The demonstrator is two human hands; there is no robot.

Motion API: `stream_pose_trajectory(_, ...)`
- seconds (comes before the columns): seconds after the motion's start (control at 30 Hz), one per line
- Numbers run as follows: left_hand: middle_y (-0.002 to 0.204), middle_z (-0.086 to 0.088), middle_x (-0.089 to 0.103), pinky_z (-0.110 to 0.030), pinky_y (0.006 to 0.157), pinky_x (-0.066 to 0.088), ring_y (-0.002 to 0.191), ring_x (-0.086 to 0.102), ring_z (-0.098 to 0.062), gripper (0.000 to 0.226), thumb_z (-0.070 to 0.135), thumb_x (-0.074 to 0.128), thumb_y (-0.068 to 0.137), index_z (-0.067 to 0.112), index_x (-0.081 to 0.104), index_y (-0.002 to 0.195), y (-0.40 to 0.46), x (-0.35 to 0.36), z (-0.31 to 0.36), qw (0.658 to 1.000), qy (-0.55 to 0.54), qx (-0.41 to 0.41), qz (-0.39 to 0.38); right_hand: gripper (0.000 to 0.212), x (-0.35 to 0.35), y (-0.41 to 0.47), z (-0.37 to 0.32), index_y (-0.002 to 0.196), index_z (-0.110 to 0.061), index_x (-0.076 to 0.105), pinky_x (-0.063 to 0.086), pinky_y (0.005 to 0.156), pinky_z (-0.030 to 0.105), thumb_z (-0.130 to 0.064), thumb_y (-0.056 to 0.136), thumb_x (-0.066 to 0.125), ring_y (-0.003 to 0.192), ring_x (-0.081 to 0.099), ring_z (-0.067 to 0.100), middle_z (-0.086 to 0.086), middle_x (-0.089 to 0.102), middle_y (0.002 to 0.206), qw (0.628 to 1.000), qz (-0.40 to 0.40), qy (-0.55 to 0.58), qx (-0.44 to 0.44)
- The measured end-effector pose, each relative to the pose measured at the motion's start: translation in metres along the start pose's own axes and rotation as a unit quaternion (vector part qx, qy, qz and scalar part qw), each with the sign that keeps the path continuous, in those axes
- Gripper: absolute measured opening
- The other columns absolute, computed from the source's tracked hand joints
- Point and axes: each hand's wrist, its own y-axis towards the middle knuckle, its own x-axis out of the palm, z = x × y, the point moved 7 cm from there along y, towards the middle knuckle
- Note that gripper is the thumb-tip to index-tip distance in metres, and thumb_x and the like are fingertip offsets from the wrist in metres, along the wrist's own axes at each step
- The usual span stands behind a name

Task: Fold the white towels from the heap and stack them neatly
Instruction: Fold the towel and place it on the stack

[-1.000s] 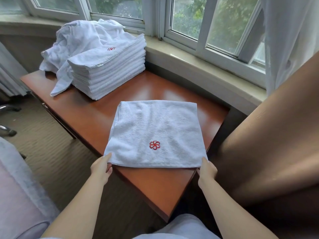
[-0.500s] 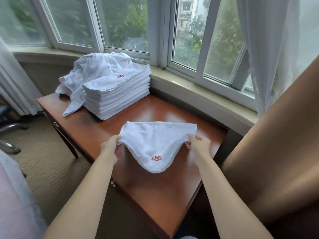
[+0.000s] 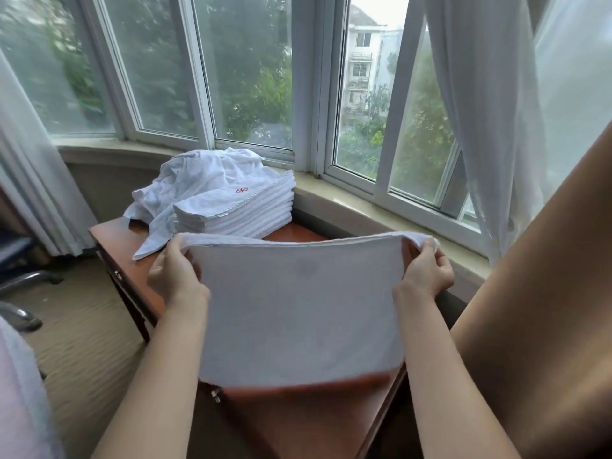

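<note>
**Me:** Big windows [image 3: 251,77] with white curtains [image 3: 470,111] run along the back, and a brown tabletop [image 3: 298,422] sits right under them.

**You:** Where is the towel?

**Me:** I see the towel [image 3: 298,313] up in the air, over the near part of the tabletop. It hangs down flat like a sheet. My left hand [image 3: 174,274] pinches the top left corner. My right hand [image 3: 425,271] pinches the top right corner. Both hands have fingers curled on the cloth.

**You:** What else is on there?

**Me:** At the far end is the stack [image 3: 238,210] of folded towels, neat, with a red mark on top. Just behind it, touching it, is the heap [image 3: 195,180] of messy ones.

**You:** Which step are we on?

**Me:** I think this towel is partly folded and on its way to the next fold. The stack looks tall, but the heap still has cloth in it, so there is more to do.

**You:** What comes next?

**Me:** I guess I should lay it down flat, match the edges so they line up, and press it smooth. Then it goes on the stack, square with the ones below, so nothing tips.
</note>
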Motion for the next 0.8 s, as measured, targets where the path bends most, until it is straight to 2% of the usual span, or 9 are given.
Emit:
stream_pose_trajectory(0.1, 0.066, 0.005, 0.061, -0.023, 0.055, 0.043, 0.058, 0.055, -0.008, 0.02, 0.02, 0.07, 0.076, 0.018, 0.058, 0.06, 0.0, 0.01, 0.007, 0.999, 0.012, 0.045, -0.001, 0.019, 0.01, 0.002, -0.011, 0.078, -0.019, 0.066, 0.054, 0.074, 0.021, -0.022, 0.096, 0.058, 0.076, 0.062, 0.008, -0.006, 0.065, 0.079, 0.998, 0.003, 0.01, -0.055)
stream_pose_trajectory(0.2, 0.067, 0.004, 0.062, -0.02, 0.053, 0.041, 0.061, 0.055, -0.009, 0.019, 0.023, 0.068, 0.078, 0.019, 0.061, 0.061, 0.01, 0.017, 0.004, 0.995, 0.049, 0.086, 0.008, 0.023, 0.023, 0.013, -0.008, 0.098, -0.007, 0.07, 0.054, 0.078, 0.021, -0.025, 0.097, 0.057, 0.083, 0.064, 0.01, -0.003, 0.067, 0.087, 0.996, -0.007, -0.036, -0.084)
stream_pose_trajectory(0.33, 0.08, -0.005, 0.064, -0.027, 0.06, 0.042, 0.074, 0.056, -0.017, 0.004, 0.014, 0.065, 0.083, 0.011, 0.067, 0.082, 0.04, 0.021, -0.055, 0.99, 0.143, 0.002, 0.003, 0.026, 0.025, 0.04, 0.045, 0.112, -0.007, 0.069, 0.047, 0.075, 0.024, -0.02, 0.099, 0.049, 0.085, 0.059, 0.014, 0.0, 0.066, 0.099, 0.986, 0.01, -0.166, 0.002)
stream_pose_trajectory(0.37, 0.084, -0.008, 0.064, -0.029, 0.063, 0.044, 0.076, 0.057, -0.019, 0.008, 0.012, 0.064, 0.084, 0.008, 0.068, 0.09, 0.048, 0.017, -0.075, 0.986, 0.163, -0.026, 0.008, 0.026, 0.023, 0.047, 0.062, 0.112, -0.008, 0.068, 0.044, 0.075, 0.024, -0.02, 0.099, 0.049, 0.087, 0.058, 0.016, 0.001, 0.066, 0.102, 0.981, 0.013, -0.19, 0.033)
stream_pose_trajectory(0.47, 0.078, -0.007, 0.064, -0.029, 0.06, 0.044, 0.073, 0.061, -0.022, 0.012, 0.01, 0.064, 0.085, 0.008, 0.067, 0.097, 0.074, 0.009, -0.124, 0.978, 0.188, -0.087, 0.017, 0.02, 0.018, 0.066, 0.103, 0.106, -0.006, 0.068, 0.042, 0.075, 0.027, -0.016, 0.096, 0.054, 0.086, 0.056, 0.019, 0.003, 0.062, 0.099, 0.963, 0.022, -0.239, 0.12)
stream_pose_trajectory(0.53, 0.074, -0.007, 0.061, -0.03, 0.057, 0.048, 0.068, 0.061, -0.02, 0.002, 0.007, 0.063, 0.085, 0.007, 0.063, 0.087, 0.091, 0.018, -0.139, 0.98, 0.164, -0.112, 0.011, 0.013, 0.027, 0.083, 0.117, 0.094, -0.01, 0.068, 0.043, 0.073, 0.028, -0.012, 0.092, 0.055, 0.083, 0.056, 0.019, 0.001, 0.061, 0.092, 0.961, 0.018, -0.231, 0.151)
stream_pose_trajectory(0.6, 0.073, -0.009, 0.06, -0.032, 0.066, 0.055, 0.066, 0.059, -0.021, 0.009, 0.004, 0.062, 0.083, 0.007, 0.059, 0.076, 0.111, 0.037, -0.141, 0.988, 0.117, -0.104, 0.007, 0.017, 0.046, 0.104, 0.124, 0.076, -0.013, 0.065, 0.043, 0.071, 0.029, -0.009, 0.088, 0.053, 0.078, 0.056, 0.018, -0.002, 0.061, 0.079, 0.967, 0.0, -0.21, 0.144)
stream_pose_trajectory(0.67, 0.072, -0.009, 0.059, -0.033, 0.072, 0.057, 0.067, 0.059, -0.021, 0.012, 0.003, 0.061, 0.082, 0.008, 0.058, 0.072, 0.129, 0.058, -0.14, 0.993, 0.082, -0.082, -0.007, 0.024, 0.067, 0.122, 0.131, 0.068, -0.018, 0.059, 0.043, 0.07, 0.028, -0.007, 0.088, 0.052, 0.073, 0.055, 0.016, -0.003, 0.057, 0.071, 0.972, -0.022, -0.19, 0.136)
stream_pose_trajectory(0.8, 0.073, -0.007, 0.058, -0.026, 0.059, 0.048, 0.062, 0.056, -0.015, 0.012, 0.005, 0.059, 0.085, 0.012, 0.058, 0.075, 0.14, 0.051, -0.173, 0.985, 0.14, -0.091, 0.03, 0.027, 0.06, 0.144, 0.166, 0.064, -0.017, 0.057, 0.041, 0.063, 0.027, -0.007, 0.089, 0.054, 0.067, 0.051, 0.016, -0.004, 0.055, 0.065, 0.961, -0.006, -0.246, 0.125)
